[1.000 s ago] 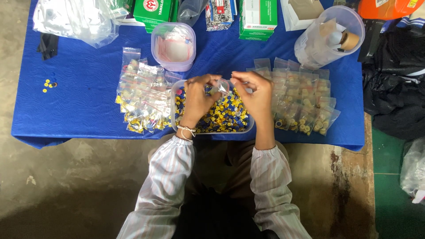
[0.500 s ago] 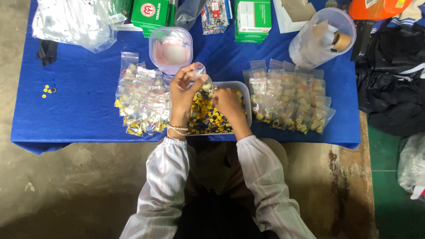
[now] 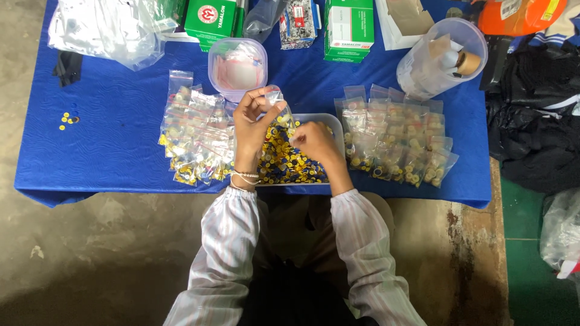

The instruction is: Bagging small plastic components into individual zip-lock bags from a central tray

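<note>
**Small bag held over the tray of yellow and blue pieces**

The clear tray (image 3: 333, 130) sits at the near edge of the blue tabletop (image 3: 103, 139), filled with small yellow and blue pieces (image 3: 284, 163). Above its left end, the left hand (image 3: 254, 124) is raised, fingers pinched together on the top of a small clear bag (image 3: 277, 99) that hangs over the tray. The right hand (image 3: 314, 142) rests inside the tray on the pieces, fingers curled together; whether it grips any cannot be told. Just left of the tray lies a heap of filled bags (image 3: 196, 136); just right of it, a second spread of filled bags (image 3: 399, 136). Behind the tray stands a round clear tub (image 3: 237, 69), and farther back two green boxes (image 3: 211, 18).
</note>
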